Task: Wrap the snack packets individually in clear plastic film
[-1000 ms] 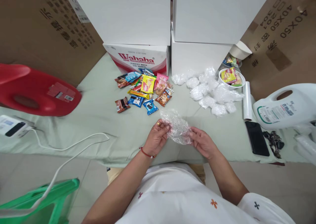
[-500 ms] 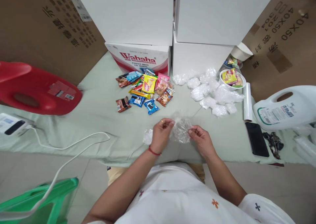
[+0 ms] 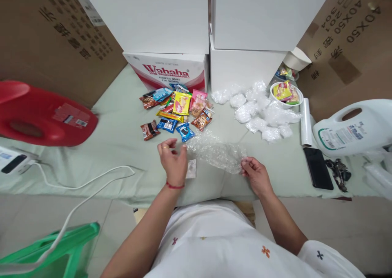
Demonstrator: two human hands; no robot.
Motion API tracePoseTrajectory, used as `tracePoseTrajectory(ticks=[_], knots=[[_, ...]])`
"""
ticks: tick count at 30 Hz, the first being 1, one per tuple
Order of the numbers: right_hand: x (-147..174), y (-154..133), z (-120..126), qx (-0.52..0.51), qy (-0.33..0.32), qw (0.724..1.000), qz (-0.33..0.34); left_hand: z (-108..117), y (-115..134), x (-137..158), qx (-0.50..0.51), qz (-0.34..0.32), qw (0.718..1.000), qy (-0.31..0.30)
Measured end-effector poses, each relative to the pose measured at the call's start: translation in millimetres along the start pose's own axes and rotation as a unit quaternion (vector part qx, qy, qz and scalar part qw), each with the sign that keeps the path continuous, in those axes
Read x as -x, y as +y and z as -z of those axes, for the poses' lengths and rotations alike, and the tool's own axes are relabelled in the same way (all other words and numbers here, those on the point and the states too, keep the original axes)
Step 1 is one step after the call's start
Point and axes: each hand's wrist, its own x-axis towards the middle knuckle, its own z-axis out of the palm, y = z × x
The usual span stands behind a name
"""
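Clear, shiny, crinkled plastic film [image 3: 220, 154], right fingers [image 3: 249, 168] pinching one end, left fingers [image 3: 165, 148] parted, empty

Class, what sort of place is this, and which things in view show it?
Probably a storeroom or home corner: tall brown cardboard, a cloth-covered table and a white jug suggest it.

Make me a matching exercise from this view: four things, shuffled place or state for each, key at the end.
Column 1
1. Right hand
2. Black phone
3. Left hand
4. Wahaha box

Column 2
A. Behind the pile of snack packs
B. Has a red cord around its wrist, fingers parted
C. Pinching one end of the clear plastic film
D. Lying beside the keys

Pairs: 1-C, 2-D, 3-B, 4-A
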Motion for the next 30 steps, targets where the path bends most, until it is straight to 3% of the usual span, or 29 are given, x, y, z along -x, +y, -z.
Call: tracePoseTrajectory(ticks=[1,3,5,8,13,19,25,28,30], knots=[[0.4,-1.1,-2.0,-0.011,-0.008,1.000,0.001,0.5,10.4,9.8,0.007,-0.052,0.997,-0.049],[1.9,-3.9,-5.6,-0.029,-0.027,0.999,0.002,-1.1,31.3,30.6,0.046,-0.134,0.968,-0.209],[4.3,-7.0,-8.7,-0.032,-0.046,0.998,0.004,-6.7,47.3,50.2,0.066,-0.174,0.936,-0.300],[8.3,-11.6,-12.3,-0.014,-0.058,0.998,0.010,-19.4,55.4,72.7,0.026,-0.199,0.918,-0.342],[10.4,-12.8,-15.9,0.019,-0.058,0.998,0.012,-33.8,42.5,87.1,-0.053,-0.200,0.899,-0.387],[7.9,-6.2,-15.9,0.040,-0.049,0.998,0.006,-29.0,35.0,75.4,0.075,-0.048,0.927,-0.365],[9.3,-4.9,-11.0,0.054,-0.038,0.998,0.005,-15.7,22.1,67.1,0.104,0.094,0.942,-0.305],[10.4,-2.5,-8.5,0.080,-0.047,0.996,0.016,-7.1,17.0,69.1,0.073,0.099,0.959,-0.257],[12.4,-0.2,-8.7,0.108,-0.049,0.992,0.031,-6.1,21.6,70.3,0.051,0.060,0.972,-0.220]])
